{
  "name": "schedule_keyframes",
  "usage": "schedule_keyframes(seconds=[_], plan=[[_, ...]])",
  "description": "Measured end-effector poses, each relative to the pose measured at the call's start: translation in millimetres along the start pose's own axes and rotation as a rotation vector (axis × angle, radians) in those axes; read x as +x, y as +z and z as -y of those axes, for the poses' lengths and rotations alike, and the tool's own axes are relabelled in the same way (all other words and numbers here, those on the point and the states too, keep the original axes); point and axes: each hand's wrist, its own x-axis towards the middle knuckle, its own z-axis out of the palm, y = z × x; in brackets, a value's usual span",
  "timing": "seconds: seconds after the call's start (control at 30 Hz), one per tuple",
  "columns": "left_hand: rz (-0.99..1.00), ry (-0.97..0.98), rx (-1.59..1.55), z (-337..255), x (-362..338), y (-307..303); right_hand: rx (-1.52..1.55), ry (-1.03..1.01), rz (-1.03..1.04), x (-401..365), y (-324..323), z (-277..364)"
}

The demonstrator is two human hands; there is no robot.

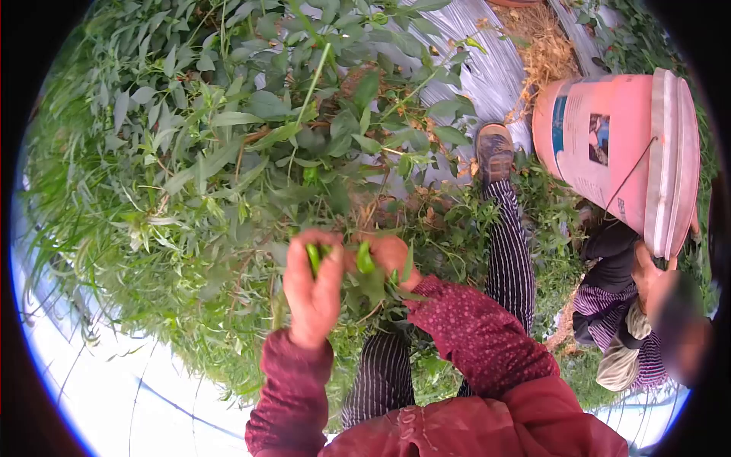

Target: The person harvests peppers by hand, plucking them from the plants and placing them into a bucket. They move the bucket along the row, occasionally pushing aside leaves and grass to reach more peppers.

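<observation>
Green peppers [314, 257] lie in my left hand [312, 286], whose fingers curl round them. Close beside it on the right, my right hand [390, 257] has its fingers closed on another green pepper [365, 258], with leaves hanging just below. The fingertips of both hands are slightly blurred and nearly meet. Leafy pepper plants [289, 175] surround both hands, and a long green stem rises above them.
A pink bucket [594, 145] stands at the upper right, with another person's hand [651, 274] at its rim. That person crouches at the right. Silvery plastic sheet [480, 61] and dry straw [544, 46] cover the ground beyond my shoe [495, 152].
</observation>
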Motion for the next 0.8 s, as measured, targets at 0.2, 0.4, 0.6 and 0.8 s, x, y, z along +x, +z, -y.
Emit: schedule_keyframes(seconds=[0.2, 0.4, 0.6, 0.8], plan=[[0.004, 0.093, 0.445, -23, 1, -12, -0.007, 0.063, -0.002, 0, -8, 26], [0.028, 0.017, 0.503, -39, 63, -19, 0.090, 0.002, -0.077, -2, 5, 11], [0.230, -0.081, 0.701, -26, 71, -20, -0.113, 0.035, -0.049, -1, 2, 9], [0.404, 0.093, 0.892, -14, 30, -13, -0.076, -0.108, -0.126, -4, 0, 4]])
